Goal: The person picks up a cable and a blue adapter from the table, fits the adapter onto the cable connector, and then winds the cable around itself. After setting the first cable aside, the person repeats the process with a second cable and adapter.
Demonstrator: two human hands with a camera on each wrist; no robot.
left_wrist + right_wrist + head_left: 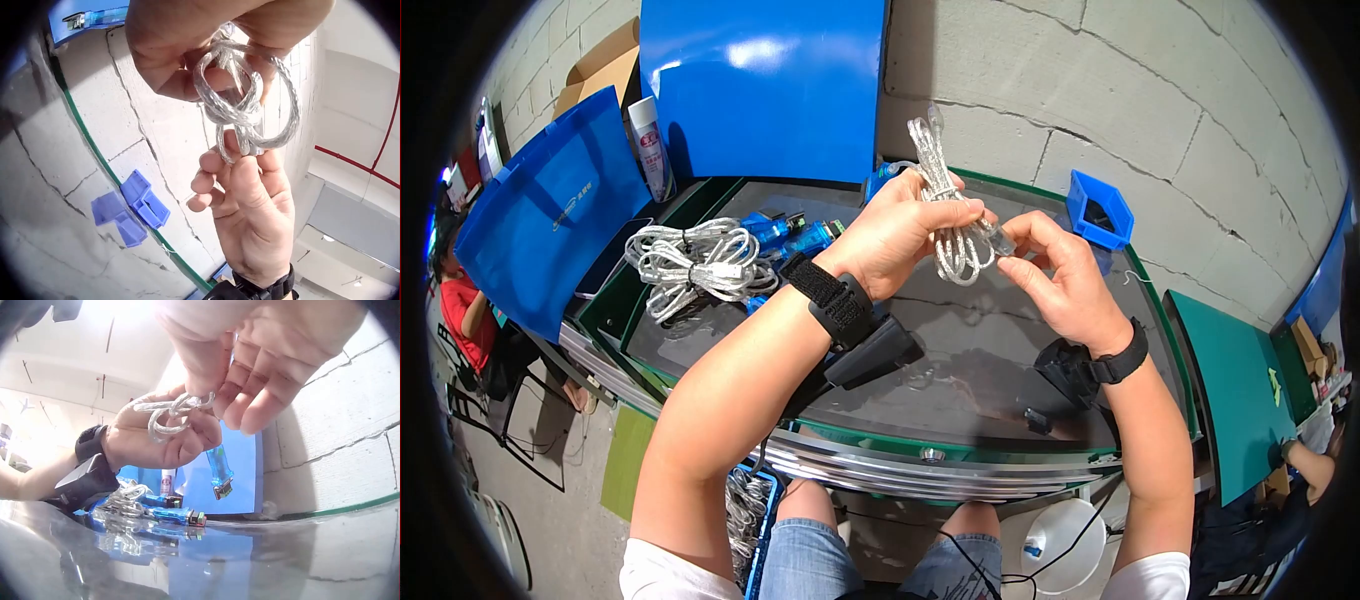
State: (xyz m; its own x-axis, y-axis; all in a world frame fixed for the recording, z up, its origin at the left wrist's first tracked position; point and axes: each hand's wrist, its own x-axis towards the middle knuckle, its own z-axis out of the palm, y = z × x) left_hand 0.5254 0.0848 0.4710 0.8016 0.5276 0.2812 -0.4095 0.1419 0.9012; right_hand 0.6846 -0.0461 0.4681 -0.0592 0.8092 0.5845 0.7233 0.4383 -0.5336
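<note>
My left hand (890,235) grips a coiled, silvery clear-jacketed cable (935,160) above the table, its loops sticking out on both sides of the fingers. Thumb and forefinger of my right hand (1065,285) pinch a small grey plug end (1002,242) of this cable, close beside the left fingertips. A translucent blue connector (219,472) hangs below the left hand in the right wrist view. Left of the hands, more coiled cables (700,260) lie on the table with blue connectors (812,240).
The dark tabletop (960,370) has a green rim. A small blue bin (1100,210) stands at the back right by the block wall. Blue panels (760,90) and a spray can (650,150) stand at the back left. A crate of cables (745,520) sits below the table edge.
</note>
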